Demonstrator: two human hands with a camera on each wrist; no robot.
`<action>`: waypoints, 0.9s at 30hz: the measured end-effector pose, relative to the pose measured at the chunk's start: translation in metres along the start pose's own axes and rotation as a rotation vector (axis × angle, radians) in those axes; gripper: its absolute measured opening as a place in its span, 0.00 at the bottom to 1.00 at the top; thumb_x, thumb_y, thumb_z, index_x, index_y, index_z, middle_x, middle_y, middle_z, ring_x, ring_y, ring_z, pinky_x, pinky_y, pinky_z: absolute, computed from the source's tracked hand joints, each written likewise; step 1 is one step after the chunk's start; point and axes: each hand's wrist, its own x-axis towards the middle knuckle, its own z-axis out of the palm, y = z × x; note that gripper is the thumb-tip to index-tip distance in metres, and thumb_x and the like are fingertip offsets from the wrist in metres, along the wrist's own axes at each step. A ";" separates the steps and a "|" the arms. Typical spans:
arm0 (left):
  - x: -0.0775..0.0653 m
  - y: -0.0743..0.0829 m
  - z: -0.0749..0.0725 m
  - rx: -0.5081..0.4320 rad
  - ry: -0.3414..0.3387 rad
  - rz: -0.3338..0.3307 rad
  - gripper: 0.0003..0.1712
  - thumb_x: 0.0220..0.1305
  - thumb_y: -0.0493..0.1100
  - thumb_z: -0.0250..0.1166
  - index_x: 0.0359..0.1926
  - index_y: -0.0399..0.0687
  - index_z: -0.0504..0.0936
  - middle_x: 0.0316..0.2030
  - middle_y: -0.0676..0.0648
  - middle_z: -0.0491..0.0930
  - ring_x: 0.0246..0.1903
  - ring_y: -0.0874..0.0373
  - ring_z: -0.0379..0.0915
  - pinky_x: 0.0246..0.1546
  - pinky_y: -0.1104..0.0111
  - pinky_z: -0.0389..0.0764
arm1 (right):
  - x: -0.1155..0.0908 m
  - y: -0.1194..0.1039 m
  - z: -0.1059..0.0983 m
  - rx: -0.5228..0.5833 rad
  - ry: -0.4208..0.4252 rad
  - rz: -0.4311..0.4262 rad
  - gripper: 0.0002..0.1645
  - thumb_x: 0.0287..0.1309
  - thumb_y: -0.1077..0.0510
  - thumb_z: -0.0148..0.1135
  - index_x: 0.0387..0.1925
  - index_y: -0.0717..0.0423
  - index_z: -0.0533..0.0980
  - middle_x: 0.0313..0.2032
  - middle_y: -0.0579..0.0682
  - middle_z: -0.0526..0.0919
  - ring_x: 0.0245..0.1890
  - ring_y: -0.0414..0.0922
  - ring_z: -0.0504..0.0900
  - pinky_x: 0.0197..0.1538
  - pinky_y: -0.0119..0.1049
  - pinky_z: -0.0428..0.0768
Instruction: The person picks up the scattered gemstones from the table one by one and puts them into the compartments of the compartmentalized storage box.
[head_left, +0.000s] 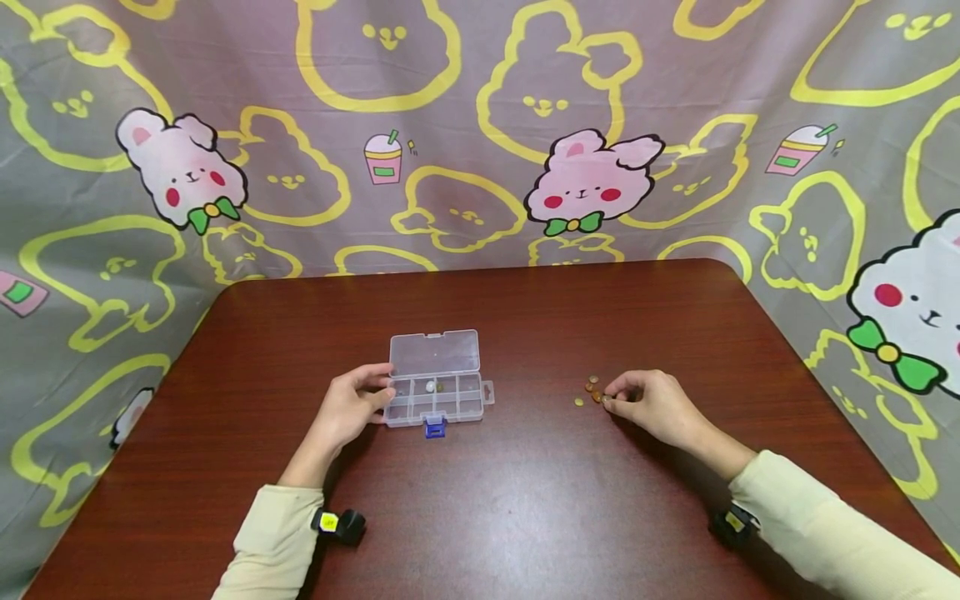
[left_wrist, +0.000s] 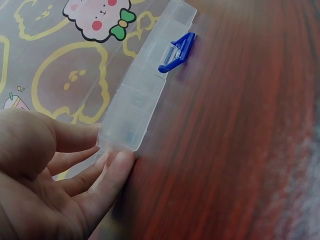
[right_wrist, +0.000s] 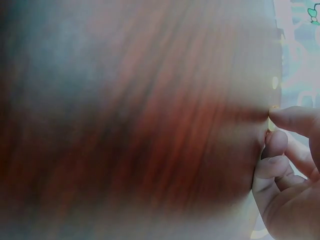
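A clear plastic compartment box (head_left: 459,414) lies on the table with its lid (head_left: 435,354) swung back and a blue latch (head_left: 435,428) at the front. Inside one compartment are a white bead (head_left: 431,387) and an olive bead (head_left: 440,387). My left hand (head_left: 348,408) grips the box's left end between thumb and fingers, as the left wrist view also shows. To the right, my right hand (head_left: 660,408) pinches a small bead-like piece (right_wrist: 270,122) at its fingertips. Several brown and amber pieces (head_left: 589,387) and a yellowish one (head_left: 578,402) lie beside those fingertips.
The dark reddish-brown table (head_left: 525,500) has rounded far corners. A grey curtain (head_left: 465,192) with cartoon rabbits hangs behind it and along both sides. A clear hanging tab (head_left: 489,392) sticks out from the box's right end.
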 end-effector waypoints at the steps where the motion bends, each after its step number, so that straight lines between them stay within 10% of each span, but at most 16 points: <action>1: 0.000 0.000 0.000 0.000 0.000 0.000 0.24 0.65 0.29 0.64 0.63 0.31 0.75 0.50 0.30 0.78 0.33 0.56 0.80 0.27 0.65 0.86 | 0.000 0.000 0.000 0.000 -0.001 0.001 0.05 0.52 0.64 0.74 0.30 0.54 0.84 0.23 0.41 0.78 0.22 0.38 0.72 0.25 0.30 0.71; 27: 0.000 -0.001 0.000 0.007 0.007 0.004 0.24 0.65 0.28 0.64 0.62 0.31 0.76 0.49 0.29 0.78 0.33 0.56 0.80 0.27 0.65 0.86 | -0.007 0.001 -0.002 -0.017 0.000 0.000 0.05 0.54 0.61 0.75 0.27 0.51 0.84 0.21 0.40 0.78 0.21 0.37 0.72 0.24 0.30 0.70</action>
